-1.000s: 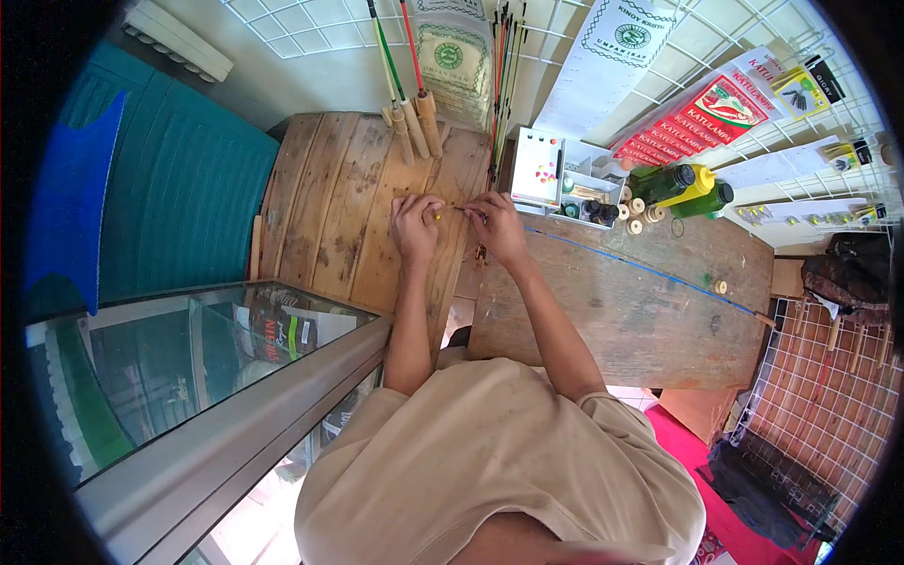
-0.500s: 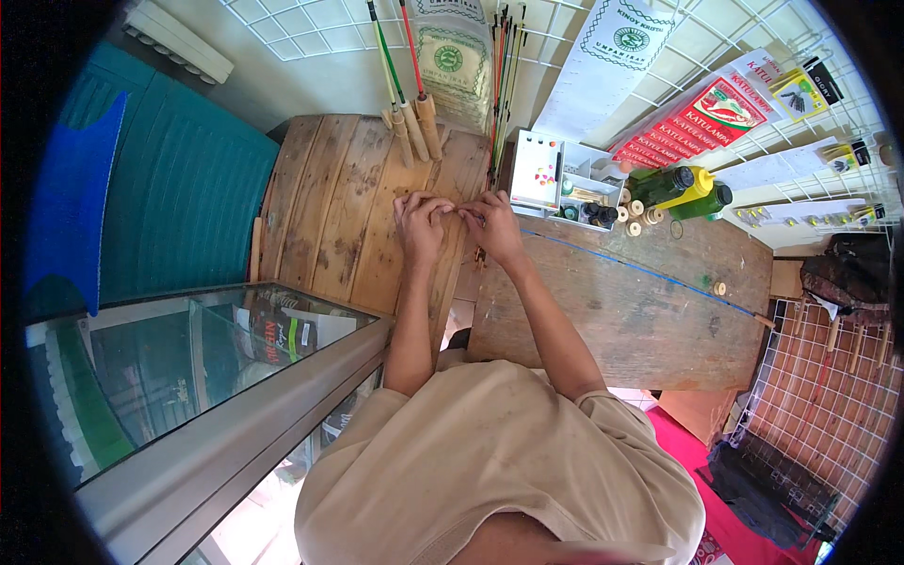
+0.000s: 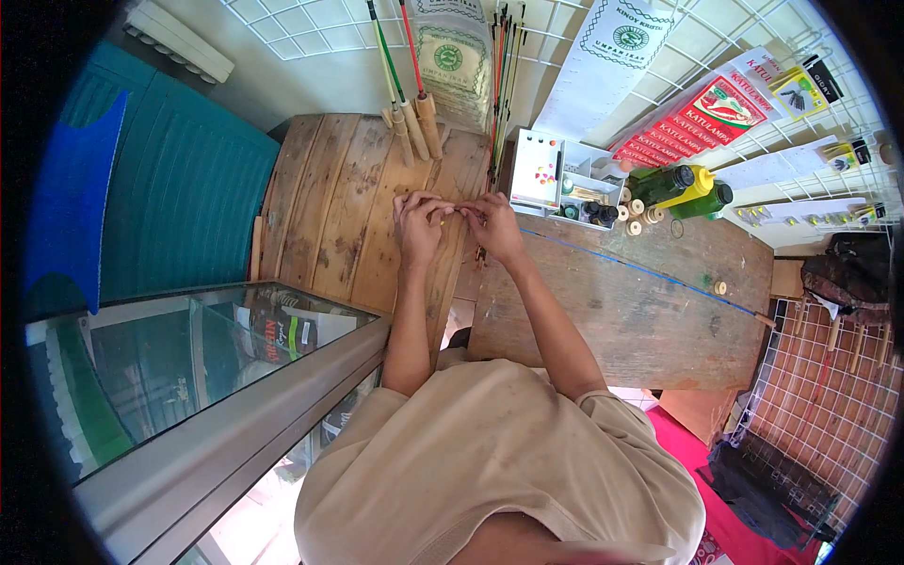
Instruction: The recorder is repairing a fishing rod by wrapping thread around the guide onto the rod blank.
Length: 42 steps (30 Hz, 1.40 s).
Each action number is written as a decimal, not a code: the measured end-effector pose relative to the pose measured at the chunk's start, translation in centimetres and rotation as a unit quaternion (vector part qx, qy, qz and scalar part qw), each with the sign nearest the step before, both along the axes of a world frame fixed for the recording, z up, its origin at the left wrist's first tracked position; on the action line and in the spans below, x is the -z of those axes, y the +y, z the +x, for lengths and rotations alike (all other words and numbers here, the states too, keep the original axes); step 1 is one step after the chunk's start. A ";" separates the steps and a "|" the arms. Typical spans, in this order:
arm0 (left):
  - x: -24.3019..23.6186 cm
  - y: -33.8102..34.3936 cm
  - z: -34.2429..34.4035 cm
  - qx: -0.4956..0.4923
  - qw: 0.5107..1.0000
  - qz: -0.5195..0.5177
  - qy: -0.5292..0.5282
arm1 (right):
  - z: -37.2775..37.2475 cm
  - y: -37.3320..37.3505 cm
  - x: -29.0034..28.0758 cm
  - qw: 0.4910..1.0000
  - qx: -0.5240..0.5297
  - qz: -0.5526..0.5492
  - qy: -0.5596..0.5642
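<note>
Over the plank table, my left hand point(image 3: 420, 224) and my right hand point(image 3: 492, 226) meet with their fingertips almost touching. Both are closed in a pinch. What sits between the fingers is too small to make out; a tiny yellow spot point(image 3: 443, 223) shows by my left fingers. A thin blue fishing rod point(image 3: 617, 259) lies across the right-hand table, its slim end running up to my right hand and its handle at the table's far right side. Whether my right hand touches the rod cannot be seen.
Upright rods with cork handles point(image 3: 426, 127) stand behind my hands. To the right are a white divided box point(image 3: 589, 169), wooden spools point(image 3: 635, 228), and green and yellow bottles point(image 3: 692, 188). A glass display case point(image 3: 212, 348) borders the left. A loose spool point(image 3: 719, 288) lies near the rod.
My fingers have shifted slightly, and the tiny yellow spot now shows by my left fingers. Both hands stay in nearly the same place.
</note>
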<state>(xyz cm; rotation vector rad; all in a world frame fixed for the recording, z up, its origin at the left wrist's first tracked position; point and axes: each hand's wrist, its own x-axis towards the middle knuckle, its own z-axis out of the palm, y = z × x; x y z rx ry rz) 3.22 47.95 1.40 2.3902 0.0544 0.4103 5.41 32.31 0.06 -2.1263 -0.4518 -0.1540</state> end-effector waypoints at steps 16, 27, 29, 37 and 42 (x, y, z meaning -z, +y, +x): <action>0.0 0.3 -0.1 0.025 0.999 -0.008 0.036 | -0.4 -0.6 1.0 1.000 0.010 -0.020 -0.011; -0.1 0.2 -0.1 0.010 0.996 -0.072 0.042 | -0.7 -0.5 -0.7 0.999 -0.001 -0.035 0.005; -0.3 0.3 -0.1 0.028 0.998 -0.048 0.035 | -0.4 -0.5 -1.1 0.999 0.001 -0.039 0.007; -0.5 0.1 0.0 0.045 0.998 -0.045 -0.005 | -0.1 -0.8 -1.3 0.996 -0.019 -0.077 -0.034; -0.7 -0.2 0.1 0.042 0.998 -0.054 -0.004 | -0.5 -0.7 -1.4 0.996 0.016 -0.081 0.039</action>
